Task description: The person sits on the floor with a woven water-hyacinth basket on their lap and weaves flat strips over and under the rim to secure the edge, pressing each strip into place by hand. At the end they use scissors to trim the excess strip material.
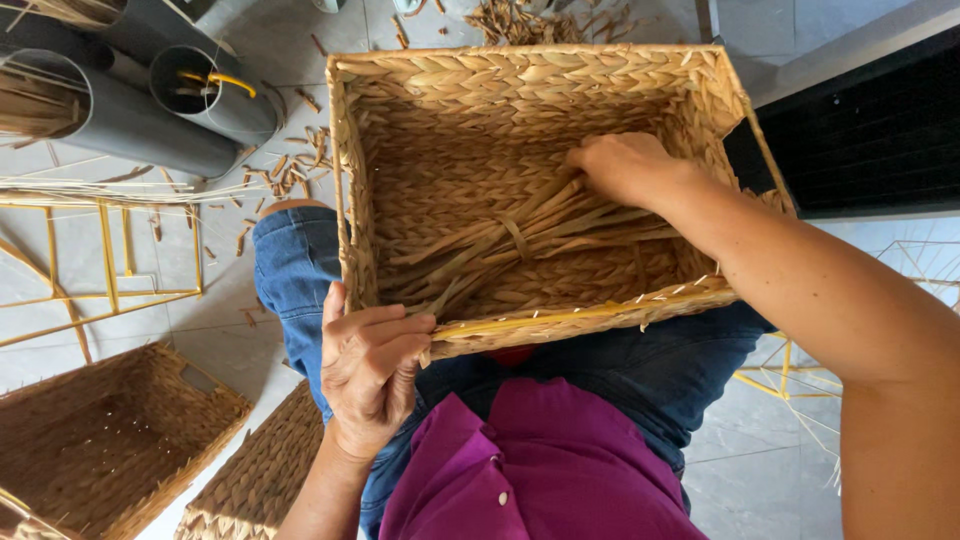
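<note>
Open basket (700, 110) mouth above; woven walls around; strand bundle (510, 240) across floor

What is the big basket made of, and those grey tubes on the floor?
The basket looks woven from dried plant fibre, maybe straw or reed: tan, matte, braided strands, with a yellow frame showing along the near rim by the left hand. The right hand holds loose strips of similar fibre. The grey tubes look like smooth plastic pipe, though I can't be sure.

no packages, labels, signs, screens visible

Magenta buttoned shirt (545, 470), blue jeans (295, 270) — bare forearms
</note>
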